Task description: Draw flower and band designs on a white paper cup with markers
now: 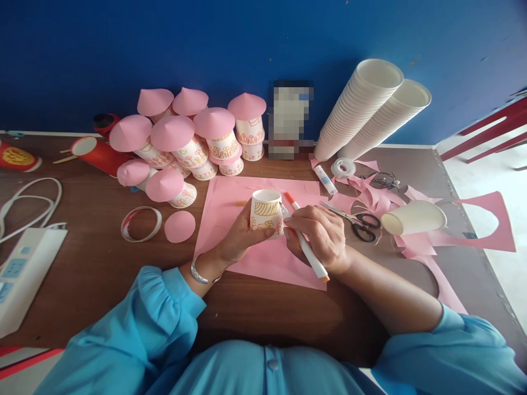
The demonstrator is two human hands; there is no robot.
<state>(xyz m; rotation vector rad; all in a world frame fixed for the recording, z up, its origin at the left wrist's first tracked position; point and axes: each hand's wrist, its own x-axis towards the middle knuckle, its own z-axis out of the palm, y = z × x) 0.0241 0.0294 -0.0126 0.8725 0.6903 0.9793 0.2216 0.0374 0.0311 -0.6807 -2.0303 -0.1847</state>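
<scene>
Wrapped round a small white paper cup (267, 216), my left hand (240, 233) holds it upright over a pink paper sheet (255, 263). The cup carries yellow curved stripes near its rim and drawn flowers below. In my right hand (323, 236) is a white marker (313, 258) with an orange end cap; its tip meets the cup's right side by the rim. Another marker (291, 200), with a red-orange end, lies on the sheet behind that hand. Black-handled scissors (366, 226) lie just right of my right hand.
Decorated cups with pink cone tops (181, 134) stand at the back left. Tall white cup stacks (358, 109) lean at the back right. Pink scraps (373, 195), a glue stick (325, 180), clear tape (343, 167) and a lying cup (414, 218) are rightward. Leftward sits a power strip (28, 274).
</scene>
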